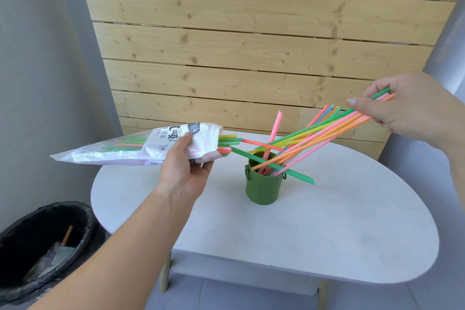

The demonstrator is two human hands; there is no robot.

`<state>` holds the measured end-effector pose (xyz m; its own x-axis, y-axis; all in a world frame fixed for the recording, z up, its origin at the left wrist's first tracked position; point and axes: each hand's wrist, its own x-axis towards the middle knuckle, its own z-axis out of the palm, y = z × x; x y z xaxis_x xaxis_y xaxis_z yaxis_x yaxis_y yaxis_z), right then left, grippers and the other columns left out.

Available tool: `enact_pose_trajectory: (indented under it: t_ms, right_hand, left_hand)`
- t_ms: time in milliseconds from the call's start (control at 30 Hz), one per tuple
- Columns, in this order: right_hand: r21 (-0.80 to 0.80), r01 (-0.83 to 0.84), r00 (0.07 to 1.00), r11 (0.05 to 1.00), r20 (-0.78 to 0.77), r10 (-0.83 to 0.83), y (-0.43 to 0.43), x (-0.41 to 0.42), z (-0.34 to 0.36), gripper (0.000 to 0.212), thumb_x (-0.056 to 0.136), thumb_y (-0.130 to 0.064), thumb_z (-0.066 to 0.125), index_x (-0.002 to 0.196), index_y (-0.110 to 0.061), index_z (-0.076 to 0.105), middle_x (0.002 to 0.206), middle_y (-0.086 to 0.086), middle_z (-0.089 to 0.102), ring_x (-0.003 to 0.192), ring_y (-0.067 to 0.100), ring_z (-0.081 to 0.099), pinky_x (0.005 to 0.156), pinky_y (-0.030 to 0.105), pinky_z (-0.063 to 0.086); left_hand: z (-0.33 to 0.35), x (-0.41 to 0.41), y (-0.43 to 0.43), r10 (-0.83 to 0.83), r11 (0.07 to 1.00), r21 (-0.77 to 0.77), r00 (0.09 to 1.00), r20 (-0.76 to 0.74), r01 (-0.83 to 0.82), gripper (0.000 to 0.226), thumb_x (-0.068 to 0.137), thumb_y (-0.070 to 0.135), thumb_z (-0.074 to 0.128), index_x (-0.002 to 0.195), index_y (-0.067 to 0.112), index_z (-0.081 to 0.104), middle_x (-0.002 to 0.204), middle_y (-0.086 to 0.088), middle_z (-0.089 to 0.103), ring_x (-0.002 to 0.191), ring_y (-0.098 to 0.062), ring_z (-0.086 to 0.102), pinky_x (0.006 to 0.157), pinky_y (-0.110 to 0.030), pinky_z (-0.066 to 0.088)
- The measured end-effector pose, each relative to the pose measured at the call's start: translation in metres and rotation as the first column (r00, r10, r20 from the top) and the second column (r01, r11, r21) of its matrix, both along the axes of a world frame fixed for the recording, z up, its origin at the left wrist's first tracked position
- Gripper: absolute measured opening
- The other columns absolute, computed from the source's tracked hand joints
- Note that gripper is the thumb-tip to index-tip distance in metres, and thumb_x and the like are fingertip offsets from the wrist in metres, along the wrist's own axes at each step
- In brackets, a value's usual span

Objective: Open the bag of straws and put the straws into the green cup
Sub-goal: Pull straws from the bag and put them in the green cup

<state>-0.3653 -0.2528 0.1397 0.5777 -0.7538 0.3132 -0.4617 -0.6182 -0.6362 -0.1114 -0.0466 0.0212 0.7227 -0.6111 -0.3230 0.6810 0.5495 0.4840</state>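
Observation:
My left hand (185, 171) grips a clear and white printed straw bag (141, 145), held level above the table's left edge with its open mouth facing right. Several straws poke out of that mouth. One long green straw (281, 168) slants from the bag past the cup's front. The green cup (264, 187) stands upright on the table and holds several coloured straws. My right hand (400, 106), up and to the right of the cup, pinches the top ends of a bundle of straws (324, 131) whose lower ends reach into the cup.
The round white table (314, 229) stands against a wooden plank wall (251, 33). A black lined bin (42, 246) with some rubbish sits on the floor at the lower left, beside the table.

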Motion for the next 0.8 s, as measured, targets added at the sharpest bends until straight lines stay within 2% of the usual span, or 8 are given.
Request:
enact_pose_trajectory:
  t_ms: [67,100,200,333,467,533,633,800]
  right_hand:
    - [-0.034,-0.001,1.000,0.999,-0.029,0.000,0.002,0.004,0.002,0.030,0.082,-0.047,0.077,0.069,-0.021,0.069,0.036,-0.009,0.051,0.029,0.008,0.035,0.038,0.015,0.030]
    - [-0.051,0.003,1.000,0.999,-0.028,-0.005,0.002,0.004,0.004,0.029,0.082,-0.047,0.077,0.069,-0.021,0.070,0.037,-0.009,0.052,0.029,0.008,0.035,0.043,0.017,0.032]
    - [-0.071,0.001,1.000,0.997,-0.008,-0.002,0.001,0.003,0.012,0.024,0.075,-0.057,0.075,0.076,-0.033,0.072,0.040,-0.008,0.057,0.030,0.008,0.039,0.053,0.021,0.038]
    - [-0.018,-0.018,0.999,1.000,-0.048,0.017,0.003,-0.002,0.022,0.047,0.062,-0.075,0.070,0.080,-0.032,0.074,0.040,-0.006,0.057,0.029,0.007,0.041,0.035,0.013,0.035]
    - [0.021,-0.042,0.998,0.999,-0.036,0.043,-0.012,-0.010,0.025,0.062,0.060,-0.083,0.072,0.085,-0.027,0.076,0.040,-0.001,0.056,0.029,0.011,0.041,0.038,0.015,0.036]
    - [0.035,-0.037,0.999,0.999,-0.028,0.038,-0.022,-0.016,0.028,0.062,0.060,-0.082,0.074,0.085,-0.025,0.076,0.039,0.003,0.054,0.029,0.014,0.040,0.040,0.018,0.038]
    - [0.059,-0.014,0.999,0.998,-0.028,0.016,-0.039,-0.026,0.032,0.057,0.062,-0.078,0.078,0.081,-0.024,0.075,0.039,0.004,0.052,0.028,0.016,0.038,0.039,0.020,0.038]
    - [0.038,0.026,1.000,0.999,-0.018,-0.025,-0.057,-0.036,0.035,0.056,0.064,-0.074,0.080,0.086,-0.022,0.075,0.043,0.009,0.056,0.028,0.020,0.039,0.039,0.024,0.040]
  left_hand:
    - [0.001,0.001,0.001,-0.003,1.000,-0.019,1.000,-0.006,0.003,0.009,0.102,0.009,0.057,0.105,0.001,0.058,0.084,-0.015,0.076,0.048,-0.033,0.071,0.040,-0.023,0.052]
    - [0.002,0.001,0.001,-0.008,1.000,-0.025,1.000,-0.007,0.008,0.009,0.102,0.009,0.057,0.105,0.001,0.058,0.084,-0.015,0.076,0.046,-0.034,0.069,0.039,-0.022,0.050]
    - [0.002,0.003,0.002,-0.020,0.999,-0.044,1.000,-0.020,0.020,0.009,0.102,0.009,0.057,0.106,0.000,0.057,0.098,-0.018,0.070,0.045,-0.035,0.068,0.036,-0.021,0.047]
    - [0.000,0.006,0.003,-0.026,0.999,-0.048,0.999,-0.024,0.025,0.010,0.101,0.008,0.058,0.106,0.000,0.058,0.105,-0.018,0.069,0.048,-0.031,0.065,0.038,-0.021,0.045]
    - [-0.002,0.008,0.004,-0.025,0.999,-0.024,1.000,-0.018,0.025,0.012,0.099,0.009,0.060,0.109,0.002,0.058,0.112,-0.017,0.069,0.073,-0.028,0.060,0.040,-0.020,0.042]
    - [-0.002,0.007,0.003,-0.026,0.999,-0.024,1.000,-0.015,0.026,0.015,0.099,0.009,0.059,0.113,0.002,0.059,0.115,-0.018,0.070,0.078,-0.028,0.061,0.041,-0.020,0.043]
    - [-0.002,0.006,0.004,-0.012,1.000,-0.027,1.000,-0.026,0.011,0.016,0.100,0.008,0.059,0.114,0.001,0.058,0.111,-0.017,0.070,0.066,-0.028,0.065,0.040,-0.020,0.046]
    - [-0.004,0.006,0.002,-0.021,1.000,-0.017,0.999,-0.026,0.021,0.017,0.100,0.008,0.058,0.115,0.001,0.057,0.123,-0.020,0.068,0.074,-0.030,0.060,0.039,-0.020,0.045]
